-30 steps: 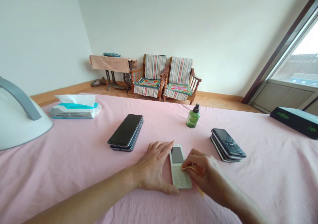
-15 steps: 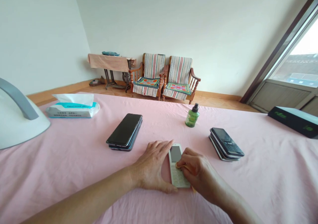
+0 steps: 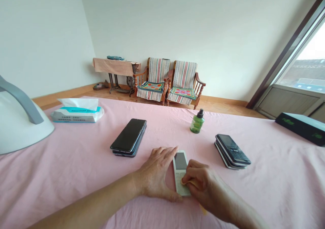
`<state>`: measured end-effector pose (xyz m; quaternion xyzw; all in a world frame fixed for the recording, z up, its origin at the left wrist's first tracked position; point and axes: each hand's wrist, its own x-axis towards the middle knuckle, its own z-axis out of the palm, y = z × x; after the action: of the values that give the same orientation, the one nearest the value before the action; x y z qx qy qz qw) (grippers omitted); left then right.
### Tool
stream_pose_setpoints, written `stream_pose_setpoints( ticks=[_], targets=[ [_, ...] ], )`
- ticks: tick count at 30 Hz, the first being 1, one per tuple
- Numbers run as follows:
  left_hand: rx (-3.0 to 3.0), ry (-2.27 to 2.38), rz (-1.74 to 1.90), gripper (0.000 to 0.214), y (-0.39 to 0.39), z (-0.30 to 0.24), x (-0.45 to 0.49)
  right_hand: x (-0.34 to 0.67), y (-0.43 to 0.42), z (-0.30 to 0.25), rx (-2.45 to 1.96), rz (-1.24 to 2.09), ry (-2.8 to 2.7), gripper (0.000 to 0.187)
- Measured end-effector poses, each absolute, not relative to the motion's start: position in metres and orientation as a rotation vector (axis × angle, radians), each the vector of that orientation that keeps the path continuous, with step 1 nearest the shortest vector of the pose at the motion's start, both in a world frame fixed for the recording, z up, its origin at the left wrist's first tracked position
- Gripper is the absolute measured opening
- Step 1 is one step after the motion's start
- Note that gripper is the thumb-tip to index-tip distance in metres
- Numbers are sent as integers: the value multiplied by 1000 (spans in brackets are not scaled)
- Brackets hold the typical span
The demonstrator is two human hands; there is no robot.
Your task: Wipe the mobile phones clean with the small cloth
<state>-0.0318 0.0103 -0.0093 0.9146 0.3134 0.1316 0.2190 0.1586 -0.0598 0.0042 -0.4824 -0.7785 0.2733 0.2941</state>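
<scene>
A white keypad mobile phone lies face up on the pink tablecloth, its small screen toward the far end. My left hand steadies it from the left, fingertips at the top end and thumb at the bottom edge. Pinched in my right hand is a yellowish cloth, pressed on the phone's keypad. A bit of the same colour shows below that hand; most of the cloth is hidden. The right hand covers part of the phone's right side.
To the left is a stack of smartphones, to the right a stack of keypad phones. Beyond stand a green spray bottle, a tissue pack, a white-grey appliance and a black box. Two armchairs are by the wall.
My right hand has slid the cloth slightly down the keypad toward me. My left hand keeps its place on the phone. The whole view has shifted a little downward.
</scene>
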Motion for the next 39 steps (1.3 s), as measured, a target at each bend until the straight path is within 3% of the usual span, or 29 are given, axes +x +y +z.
stream_pose_setpoints(
  ticks=[10, 39],
  targets=[
    [2524, 867, 331, 118, 11, -10, -34, 179, -60, 13, -1463, 651, -2028, 26],
    [2568, 882, 362, 118, 13, -16, -32, 151, -60, 1, -1446, 606, -2093, 29]
  ],
)
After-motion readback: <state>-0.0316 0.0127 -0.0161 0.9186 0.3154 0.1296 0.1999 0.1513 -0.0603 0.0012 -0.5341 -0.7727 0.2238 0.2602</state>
